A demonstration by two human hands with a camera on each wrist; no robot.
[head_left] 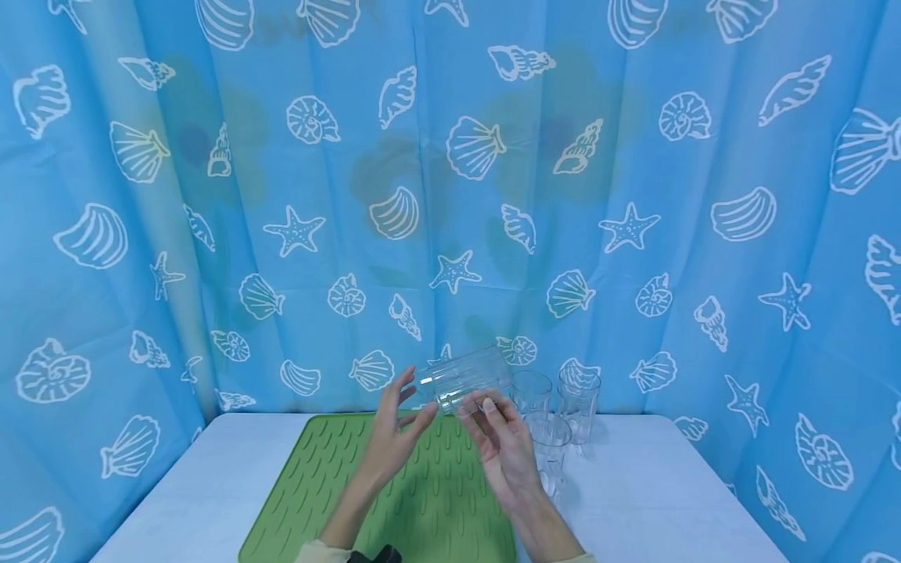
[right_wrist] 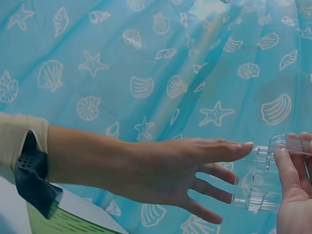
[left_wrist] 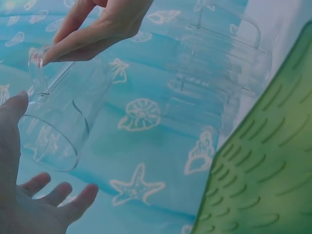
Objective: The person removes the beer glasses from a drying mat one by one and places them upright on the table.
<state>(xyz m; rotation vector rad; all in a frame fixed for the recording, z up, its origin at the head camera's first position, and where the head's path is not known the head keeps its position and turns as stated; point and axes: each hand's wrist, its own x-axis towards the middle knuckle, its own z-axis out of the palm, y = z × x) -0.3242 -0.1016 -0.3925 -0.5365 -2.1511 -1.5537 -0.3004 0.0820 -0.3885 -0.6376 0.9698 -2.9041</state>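
Note:
A clear glass mug (head_left: 464, 379) is held tilted on its side above the back of the green mat. My right hand (head_left: 503, 450) pinches its handle, which shows best in the left wrist view, where the right hand (left_wrist: 100, 31) comes in from the top. My left hand (head_left: 394, 434) is beside the mug's left end, thumb and fingers spread apart around it. In the right wrist view the left hand's (right_wrist: 170, 170) fingers reach close to the mug (right_wrist: 258, 185); whether a fingertip touches the glass I cannot tell.
A green ridged mat (head_left: 422, 500) lies on the white table (head_left: 669, 493). Right of it stand three more clear glasses: a front one (head_left: 551, 450), a back left one (head_left: 529, 389) and a back right one (head_left: 580, 399). A blue shell-patterned curtain (head_left: 450, 203) hangs behind.

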